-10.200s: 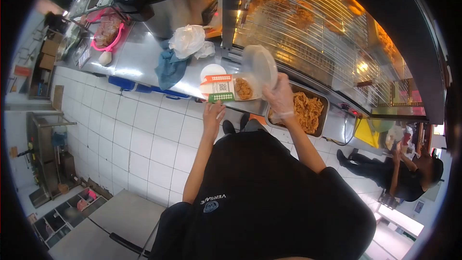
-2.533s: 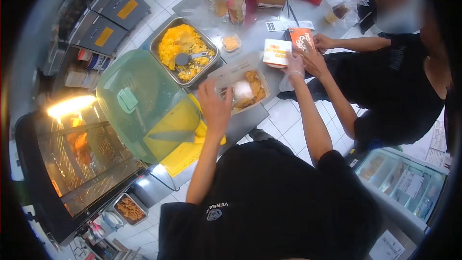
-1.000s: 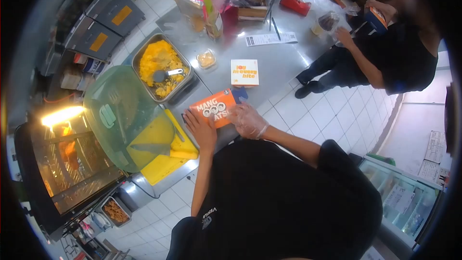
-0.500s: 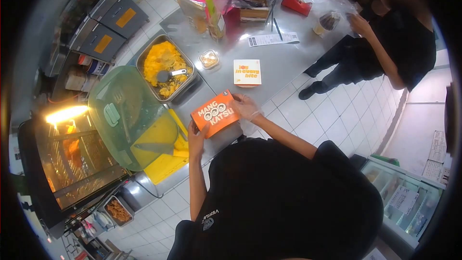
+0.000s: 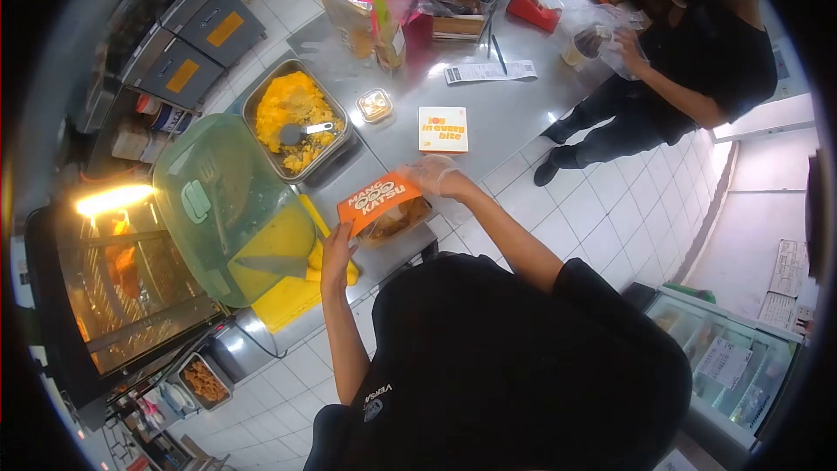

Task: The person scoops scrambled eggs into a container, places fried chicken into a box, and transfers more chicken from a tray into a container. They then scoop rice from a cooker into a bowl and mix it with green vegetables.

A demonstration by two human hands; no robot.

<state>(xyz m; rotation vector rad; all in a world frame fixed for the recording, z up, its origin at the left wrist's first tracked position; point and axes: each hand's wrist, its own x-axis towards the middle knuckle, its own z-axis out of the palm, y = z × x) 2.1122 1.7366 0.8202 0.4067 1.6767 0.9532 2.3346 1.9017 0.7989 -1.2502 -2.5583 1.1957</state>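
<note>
An orange food box [image 5: 381, 196] with white lettering sits at the near edge of the steel counter, its lid lifted partway. Brown food [image 5: 404, 216] shows through the gap on the near side. My left hand [image 5: 339, 249] grips the box's left corner, thumb and fingers closed on the edge. In a clear plastic glove, my right hand [image 5: 438, 177] holds the lid's upper right edge; some fingertips are hidden. Just beyond lies a closed white box [image 5: 443, 130] with orange print. A small clear-lidded tub [image 5: 374, 105] stands to its left.
A steel pan [image 5: 344, 126] holds yellow food and a scoop. Left of it are a green translucent lid [image 5: 222, 209], a yellow cloth [image 5: 288, 303] and a lit warmer cabinet [image 5: 122, 288]. A receipt [image 5: 490, 72] and red tape dispenser [image 5: 534, 11] lie farther back. A co-worker [image 5: 711, 52] stands at right.
The orange lid has come up and tilted away, uncovering the brown food. My left hand has shifted slightly left and down. At right, the co-worker's hands have moved over a bagged cup.
</note>
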